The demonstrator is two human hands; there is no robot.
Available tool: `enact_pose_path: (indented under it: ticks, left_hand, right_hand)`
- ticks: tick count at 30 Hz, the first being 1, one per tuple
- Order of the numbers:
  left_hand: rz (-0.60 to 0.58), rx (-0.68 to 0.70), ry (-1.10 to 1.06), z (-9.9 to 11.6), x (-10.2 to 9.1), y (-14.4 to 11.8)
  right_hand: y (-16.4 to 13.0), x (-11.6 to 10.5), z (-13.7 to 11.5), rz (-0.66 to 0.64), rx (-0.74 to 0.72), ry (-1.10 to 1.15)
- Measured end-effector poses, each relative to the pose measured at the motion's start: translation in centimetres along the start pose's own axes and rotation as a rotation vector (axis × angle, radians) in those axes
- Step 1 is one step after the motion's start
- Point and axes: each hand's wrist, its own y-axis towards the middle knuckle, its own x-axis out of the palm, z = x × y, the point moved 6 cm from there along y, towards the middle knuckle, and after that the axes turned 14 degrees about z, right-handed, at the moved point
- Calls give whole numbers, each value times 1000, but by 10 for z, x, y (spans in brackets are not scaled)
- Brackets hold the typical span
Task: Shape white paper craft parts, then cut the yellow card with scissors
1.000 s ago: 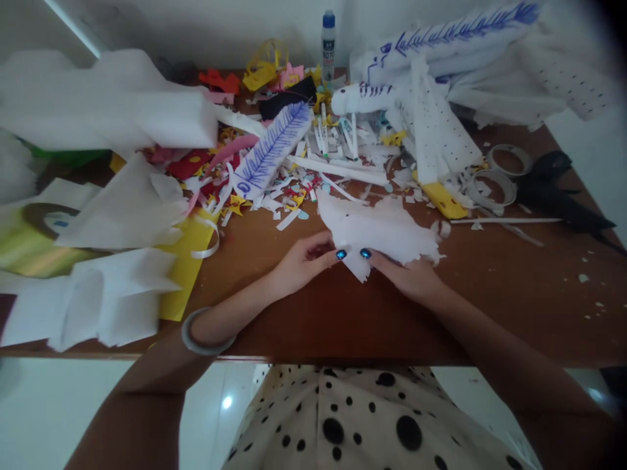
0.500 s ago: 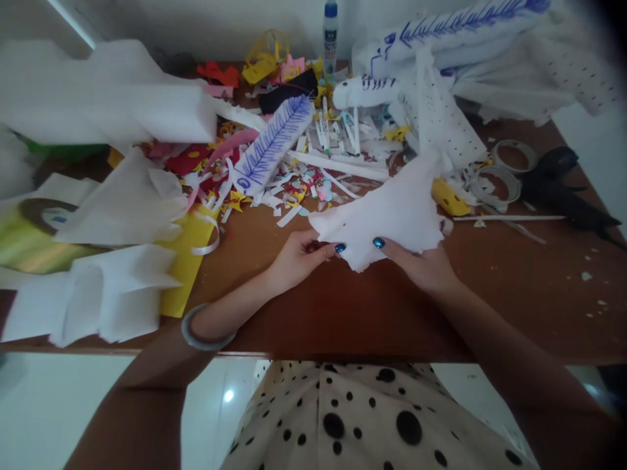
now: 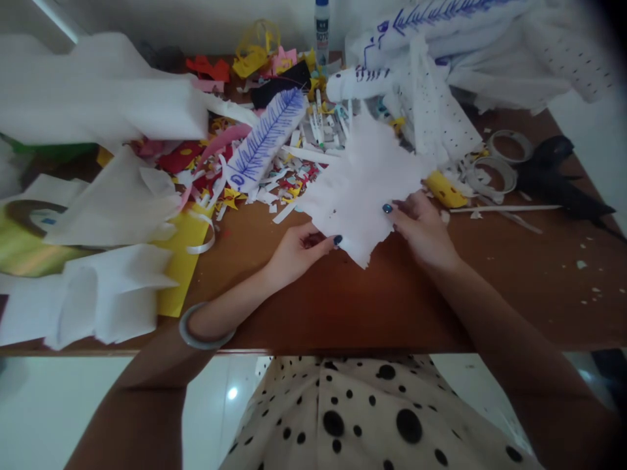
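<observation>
I see the left hand [image 3: 296, 258] and right hand [image 3: 425, 227], half-curled, pinching one white sheet [image 3: 362, 173]. Two pale rings [image 3: 512, 177] lie rightward; one bottle's [image 3: 322, 32] contents look unclear.

Two hands [image 3: 296, 256], one bracelet [image 3: 185, 328], one bottle [image 3: 322, 31], two pale rings [image 3: 511, 179]

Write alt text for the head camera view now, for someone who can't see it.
A person's left hand and right hand hold a ragged white sheet over a brown table. Beyond are colourful paper scraps, a white piece with blue feather-like marks, and an upright bottle.
</observation>
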Motion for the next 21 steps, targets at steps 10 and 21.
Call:
enact_pose_path:
  ticks: [10, 21]
  left_hand:
    - [0, 26, 35, -2, 0, -3]
    - [-105, -85, -202, 0, 15, -9]
  right_hand:
    - [-42, 9, -63, -136, -566, -176]
    - [-54, 27, -56, -282, -597, -187]
